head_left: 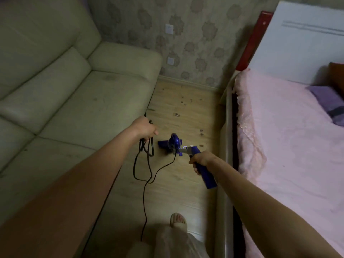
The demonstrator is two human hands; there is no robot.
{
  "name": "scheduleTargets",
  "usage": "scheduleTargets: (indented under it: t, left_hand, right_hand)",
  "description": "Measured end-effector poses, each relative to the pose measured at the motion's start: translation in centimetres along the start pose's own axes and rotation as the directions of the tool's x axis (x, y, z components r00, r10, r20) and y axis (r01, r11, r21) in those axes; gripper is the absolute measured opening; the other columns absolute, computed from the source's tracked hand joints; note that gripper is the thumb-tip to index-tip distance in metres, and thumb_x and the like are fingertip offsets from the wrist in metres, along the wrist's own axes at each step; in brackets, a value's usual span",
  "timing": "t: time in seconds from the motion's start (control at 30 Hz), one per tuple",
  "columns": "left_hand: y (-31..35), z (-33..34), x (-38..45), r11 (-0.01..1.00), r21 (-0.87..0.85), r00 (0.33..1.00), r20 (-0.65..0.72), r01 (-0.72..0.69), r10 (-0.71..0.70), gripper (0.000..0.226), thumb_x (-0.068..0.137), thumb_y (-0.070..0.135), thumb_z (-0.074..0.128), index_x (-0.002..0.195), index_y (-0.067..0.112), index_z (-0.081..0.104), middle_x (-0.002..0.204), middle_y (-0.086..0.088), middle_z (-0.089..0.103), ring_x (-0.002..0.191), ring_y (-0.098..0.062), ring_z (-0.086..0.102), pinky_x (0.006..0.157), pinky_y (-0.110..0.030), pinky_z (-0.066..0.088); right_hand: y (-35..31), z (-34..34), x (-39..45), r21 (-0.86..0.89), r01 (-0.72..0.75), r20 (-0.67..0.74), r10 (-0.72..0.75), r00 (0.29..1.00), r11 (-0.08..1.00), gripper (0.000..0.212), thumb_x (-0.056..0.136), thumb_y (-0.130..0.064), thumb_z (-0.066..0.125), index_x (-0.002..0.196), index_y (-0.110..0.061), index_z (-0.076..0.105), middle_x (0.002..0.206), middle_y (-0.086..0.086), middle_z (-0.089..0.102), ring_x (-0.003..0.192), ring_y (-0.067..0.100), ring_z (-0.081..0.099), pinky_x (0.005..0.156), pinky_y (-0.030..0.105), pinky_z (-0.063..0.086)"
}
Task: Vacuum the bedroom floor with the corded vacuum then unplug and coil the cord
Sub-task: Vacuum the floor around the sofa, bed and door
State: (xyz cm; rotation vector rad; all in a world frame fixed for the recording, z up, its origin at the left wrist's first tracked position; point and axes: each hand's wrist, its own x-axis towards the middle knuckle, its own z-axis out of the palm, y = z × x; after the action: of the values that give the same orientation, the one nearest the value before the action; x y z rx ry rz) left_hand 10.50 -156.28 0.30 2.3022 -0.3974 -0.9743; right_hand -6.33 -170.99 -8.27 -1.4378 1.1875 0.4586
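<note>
cord (144,192): lower end hidden behind the person's clothing below the left hand (146,129)
vacuum (174,144): tube beyond the right hand (200,161) foreshortened; floor head partly hidden
debris (176,114): beyond the vacuum, too small to identify

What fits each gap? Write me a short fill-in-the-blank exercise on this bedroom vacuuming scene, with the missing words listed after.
1. The right hand grips the handle of the blue corded ____.
2. The left hand holds loops of the black ____.
3. Dark crumbs of debris lie on the wooden floor between the pale green sofa and the pink-covered ____.

Missing words: vacuum; cord; bed
</note>
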Motion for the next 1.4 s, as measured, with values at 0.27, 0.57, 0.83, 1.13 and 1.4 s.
scheduleTargets:
  t: [0.27,0.57,0.83,1.13,1.4]
  left_hand:
    - [-2.4,-0.3,-9.4,0.991,0.039,0.991,0.030,-0.130,0.129,0.022,0.095,0.007,0.048,0.081,0.006,0.065,0.058,-0.001,0.049,0.053,-0.014,0.046,0.061,-0.027,0.048]
    - [-4.8,1.2,-15.1,0.975,0.045,0.973,0.088,-0.217,0.212,0.022,0.097,0.010,0.047,0.085,0.005,0.065,0.060,-0.001,0.048,0.053,-0.013,0.045,0.065,-0.029,0.048]
    - [-5.3,1.1,-14.2,0.977,0.029,0.975,0.076,-0.211,0.209,0.022,0.097,0.011,0.047,0.085,0.005,0.064,0.059,0.000,0.050,0.053,-0.013,0.045,0.062,-0.027,0.048]
    - [-4.6,2.2,-9.0,0.989,0.036,0.985,0.101,-0.141,0.137,0.020,0.096,0.009,0.050,0.077,0.008,0.059,0.068,-0.007,0.056,0.052,-0.015,0.044,0.063,-0.032,0.045]
    - [-0.3,3.0,-1.1,0.999,0.004,0.996,0.086,-0.035,0.034,0.020,0.095,0.007,0.050,0.079,0.003,0.061,0.056,-0.005,0.046,0.047,-0.016,0.040,0.053,-0.028,0.040]
  right_hand:
    - [6.4,5.3,-8.2,0.077,-0.107,-0.024,0.109,0.994,0.991,0.014,0.086,-0.001,0.061,0.099,-0.001,0.055,0.066,0.010,0.056,0.052,0.017,0.052,0.054,0.029,0.047]
    - [11.7,11.1,-14.7,0.205,-0.083,-0.066,0.098,0.993,0.975,0.038,0.087,-0.004,0.063,0.122,-0.001,0.050,0.078,0.011,0.059,0.060,0.017,0.056,0.064,0.027,0.051]
    - [11.0,12.3,-13.1,0.244,-0.065,-0.103,0.093,0.990,0.967,0.038,0.089,-0.005,0.061,0.125,0.000,0.049,0.070,0.009,0.059,0.052,0.017,0.057,0.048,0.027,0.047]
    - [6.5,9.7,-8.3,0.309,-0.051,-0.072,0.077,0.994,0.950,0.040,0.087,-0.004,0.061,0.125,-0.003,0.047,0.076,0.009,0.060,0.055,0.017,0.057,0.050,0.029,0.050]
    - [1.5,4.3,-2.3,0.293,-0.036,-0.035,0.048,0.998,0.956,0.026,0.092,-0.003,0.056,0.116,-0.004,0.045,0.070,0.008,0.054,0.051,0.015,0.052,0.042,0.025,0.046]
